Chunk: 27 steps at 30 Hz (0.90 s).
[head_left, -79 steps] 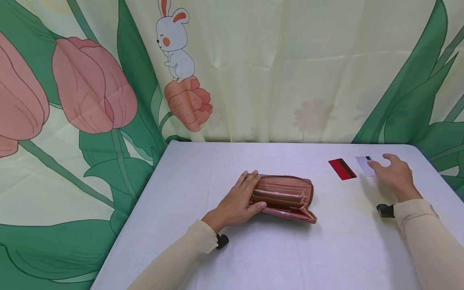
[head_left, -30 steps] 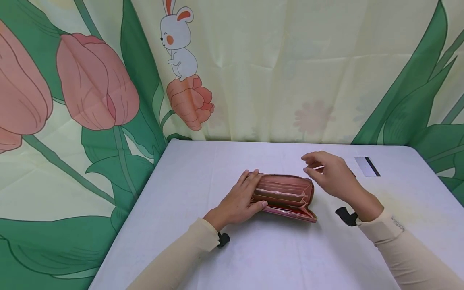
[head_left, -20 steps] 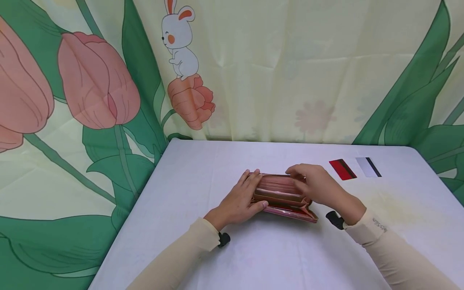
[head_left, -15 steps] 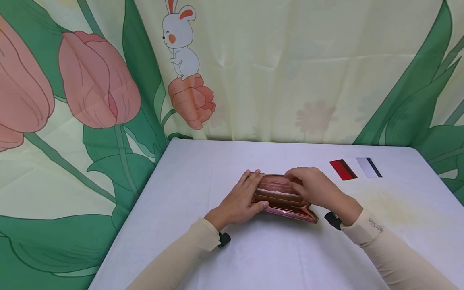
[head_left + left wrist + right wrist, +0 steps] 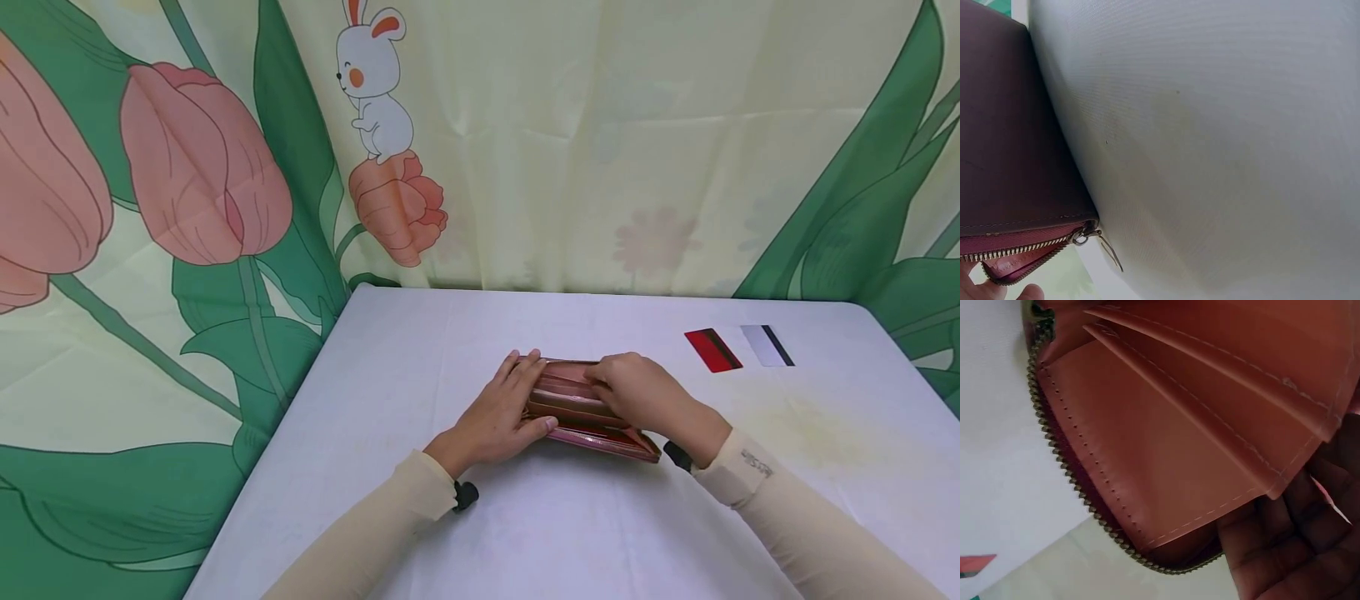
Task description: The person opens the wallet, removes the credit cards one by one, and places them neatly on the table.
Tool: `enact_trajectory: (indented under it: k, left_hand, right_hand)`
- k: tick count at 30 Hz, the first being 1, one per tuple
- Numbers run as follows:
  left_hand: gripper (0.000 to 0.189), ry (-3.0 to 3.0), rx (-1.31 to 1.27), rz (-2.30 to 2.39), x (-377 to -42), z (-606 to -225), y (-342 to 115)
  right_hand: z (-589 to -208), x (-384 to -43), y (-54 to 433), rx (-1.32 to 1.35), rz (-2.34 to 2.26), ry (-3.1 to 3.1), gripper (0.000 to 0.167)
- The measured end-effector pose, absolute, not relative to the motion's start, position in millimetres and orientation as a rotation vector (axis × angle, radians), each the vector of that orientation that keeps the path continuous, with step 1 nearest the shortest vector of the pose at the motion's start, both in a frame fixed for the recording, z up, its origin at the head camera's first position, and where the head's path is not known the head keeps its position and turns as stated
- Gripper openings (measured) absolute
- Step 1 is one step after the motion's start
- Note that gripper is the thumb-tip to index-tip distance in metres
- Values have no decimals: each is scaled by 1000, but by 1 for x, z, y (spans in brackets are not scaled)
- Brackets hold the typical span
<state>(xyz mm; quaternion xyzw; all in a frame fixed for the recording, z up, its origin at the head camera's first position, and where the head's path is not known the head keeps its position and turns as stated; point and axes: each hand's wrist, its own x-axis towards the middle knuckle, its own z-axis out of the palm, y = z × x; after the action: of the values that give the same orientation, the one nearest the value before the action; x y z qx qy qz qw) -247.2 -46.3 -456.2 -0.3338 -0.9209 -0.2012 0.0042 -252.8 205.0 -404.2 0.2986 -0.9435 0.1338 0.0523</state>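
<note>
A pink zip-around wallet (image 5: pixel 577 408) stands spread apart on the white-covered table, showing its inner pockets. My left hand (image 5: pixel 491 417) holds its left end, fingers over the back edge and thumb on the front flap. My right hand (image 5: pixel 648 396) reaches in from the right, its fingers curled at the back card slots. In the right wrist view, fingers (image 5: pixel 1291 544) lie against the stitched slots (image 5: pixel 1210 425); a thin pale edge shows between them, too little to identify. The left wrist view shows the wallet's dark outer side (image 5: pixel 1016 125) and its zip pull (image 5: pixel 1109 247).
A red card (image 5: pixel 713 350) and a white card with a black stripe (image 5: pixel 767 346) lie apart, side by side, at the back right of the table (image 5: pixel 540 533). Behind the table hangs a curtain (image 5: pixel 562 167) printed with tulips and a rabbit.
My right hand has left the white card at the back right and come left into the wallet, its fingers now deeper at the slots. The left hand stays on the wallet.
</note>
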Motion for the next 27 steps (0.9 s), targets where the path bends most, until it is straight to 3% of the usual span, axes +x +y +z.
enact_trajectory:
  k: [7, 15, 20, 27]
  left_hand:
    - [86, -2867, -1062, -623, -246, -457, -47]
    - [86, -2858, -1068, -608, -245, -457, -47]
    - [86, -2859, -1070, -591, -244, -457, -48]
    - [86, -2864, -1081, -572, -243, -456, -48]
  right_hand:
    - [-402, -252, 197, 934, 237, -2908, 12]
    - [-401, -253, 196, 962, 425, -3059, 4]
    - [-401, -252, 198, 990, 517, -3078, 20]
    - [-402, -251, 198, 1019, 521, -3088, 28]
